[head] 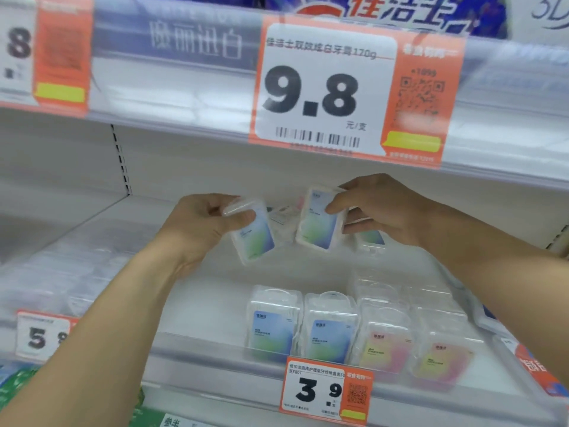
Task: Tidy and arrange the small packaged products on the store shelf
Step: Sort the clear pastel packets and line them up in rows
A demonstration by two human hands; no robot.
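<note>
Left hand [200,224]: centre of frame, fingers and thumb curled round a blue-green pack [254,234], held tilted above the shelf [200,306].
Right hand [380,208]: just right of it, thumb and fingers pinching a second blue-green pack [318,223] (also lifted, tilted).
Front row [354,331]: lower centre, blue packs left, pink packs right, upright behind the 3.9 price tag [326,391].

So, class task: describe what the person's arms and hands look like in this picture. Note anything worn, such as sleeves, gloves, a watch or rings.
Both forearms are bare from the frame edges to the wrists, with no sleeve in view. The left hand and right hand wear no gloves. No watch, bracelet or ring shows on the visible parts of either. The picture is somewhat blurred, so very small items cannot be ruled out.
</note>
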